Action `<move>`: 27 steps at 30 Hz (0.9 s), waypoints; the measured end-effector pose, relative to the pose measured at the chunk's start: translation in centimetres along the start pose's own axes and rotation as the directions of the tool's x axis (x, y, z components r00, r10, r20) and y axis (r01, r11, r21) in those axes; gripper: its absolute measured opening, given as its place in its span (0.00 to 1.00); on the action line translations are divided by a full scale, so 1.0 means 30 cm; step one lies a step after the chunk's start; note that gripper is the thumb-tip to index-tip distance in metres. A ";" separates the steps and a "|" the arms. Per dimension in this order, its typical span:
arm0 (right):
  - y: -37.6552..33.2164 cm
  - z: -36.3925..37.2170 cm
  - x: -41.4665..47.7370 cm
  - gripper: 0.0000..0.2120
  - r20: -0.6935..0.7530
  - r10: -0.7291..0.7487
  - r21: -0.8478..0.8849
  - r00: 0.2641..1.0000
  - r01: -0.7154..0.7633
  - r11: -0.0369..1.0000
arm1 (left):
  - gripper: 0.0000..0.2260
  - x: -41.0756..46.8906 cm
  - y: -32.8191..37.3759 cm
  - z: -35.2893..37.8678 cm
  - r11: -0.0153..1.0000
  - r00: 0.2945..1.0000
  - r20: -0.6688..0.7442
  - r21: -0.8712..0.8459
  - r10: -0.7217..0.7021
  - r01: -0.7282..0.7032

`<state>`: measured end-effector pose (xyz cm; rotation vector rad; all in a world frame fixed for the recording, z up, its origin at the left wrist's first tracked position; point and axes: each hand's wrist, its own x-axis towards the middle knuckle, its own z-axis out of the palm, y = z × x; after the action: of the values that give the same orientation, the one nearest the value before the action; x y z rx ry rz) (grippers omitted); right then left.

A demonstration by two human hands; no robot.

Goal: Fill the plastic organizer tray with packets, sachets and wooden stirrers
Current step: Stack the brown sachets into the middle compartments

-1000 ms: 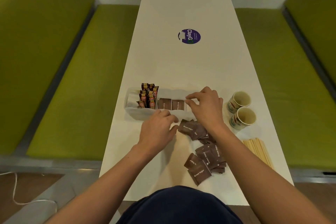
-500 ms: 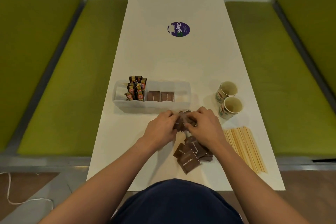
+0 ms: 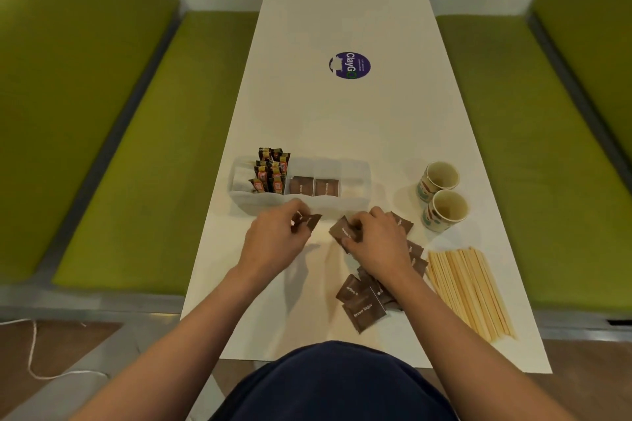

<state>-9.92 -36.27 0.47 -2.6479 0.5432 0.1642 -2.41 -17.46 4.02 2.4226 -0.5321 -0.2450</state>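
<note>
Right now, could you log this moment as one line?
left hand: holds brown sugar packet | right hand: gripping packet | tray: part-filled | stirrers: on table

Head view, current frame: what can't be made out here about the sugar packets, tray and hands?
- Brown sugar packets: the pile's count is hidden under the right hand and forearm.
- Organizer tray: contents of its left end compartment are blurred behind translucent plastic and stick sachets.
- Left hand: whether it pinches one packet or several is hidden by its fingers.
</note>
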 end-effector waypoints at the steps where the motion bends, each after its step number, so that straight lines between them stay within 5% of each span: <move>1: -0.004 -0.002 0.000 0.14 0.005 0.008 0.045 1.000 -0.009 0.999 | 0.04 0.010 0.004 -0.021 1.000 1.000 -0.022 -0.026 0.010 -0.011; 7: -0.027 -0.024 -0.019 0.08 0.045 0.037 0.253 0.998 -0.048 0.966 | 0.06 0.163 0.031 -0.165 0.994 0.978 -0.176 0.039 0.110 -0.105; 11: -0.048 -0.089 -0.048 0.20 0.038 0.014 0.382 0.999 -0.027 0.924 | 0.09 0.287 0.052 -0.200 0.985 0.997 -0.042 0.162 0.062 -0.054; 16: -0.056 -0.176 -0.079 0.06 -0.084 0.097 0.556 0.992 -0.034 0.831 | 0.11 0.353 0.063 -0.166 0.950 0.994 0.110 0.309 0.004 -0.038; 20: -0.062 -0.229 -0.077 0.07 -0.185 0.125 0.612 0.975 0.015 0.791 | 0.10 0.387 0.048 -0.126 0.912 0.984 0.178 0.403 0.006 -0.078; 24: -0.057 -0.237 -0.029 0.07 -0.211 0.125 0.584 0.969 0.023 0.811 | 0.08 0.408 0.029 -0.089 0.813 0.974 0.219 0.557 0.055 -0.171; 27: -0.066 -0.237 0.022 0.01 -0.239 0.127 0.579 0.963 0.036 0.815 | 0.06 0.415 0.018 -0.077 0.645 0.938 0.319 0.690 0.137 -0.329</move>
<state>-8.33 -37.94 7.52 -2.0592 0.6248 -0.3111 9.32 -21.97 5.63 3.0743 -1.2614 -0.2400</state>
